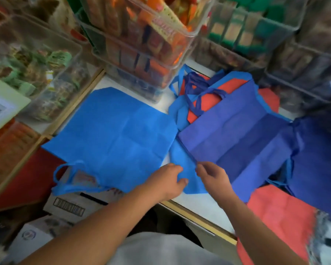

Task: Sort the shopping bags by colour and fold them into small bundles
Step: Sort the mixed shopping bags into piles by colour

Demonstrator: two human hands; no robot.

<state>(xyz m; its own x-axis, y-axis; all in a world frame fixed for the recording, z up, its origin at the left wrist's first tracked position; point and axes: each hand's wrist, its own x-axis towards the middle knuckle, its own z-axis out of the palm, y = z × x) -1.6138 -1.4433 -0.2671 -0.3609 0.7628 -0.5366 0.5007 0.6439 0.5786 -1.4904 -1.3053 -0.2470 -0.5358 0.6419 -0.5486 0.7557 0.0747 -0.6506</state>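
A light blue bag (113,129) lies flat on the white counter (203,207), its handles hanging off the near left edge. To its right lies a pile with a dark blue bag (235,134) on top, red bags (281,213) and another light blue bag (187,169) under it. My left hand (170,180) grips that lower light blue bag's near corner between thumb and fingers. My right hand (212,175) pinches the near left corner of the dark blue bag, right beside my left hand.
Clear plastic bins (141,44) packed with goods stand along the back and left of the counter. A navy bag (317,159) hangs at the right. Cardboard boxes (71,205) sit below the counter's near left edge.
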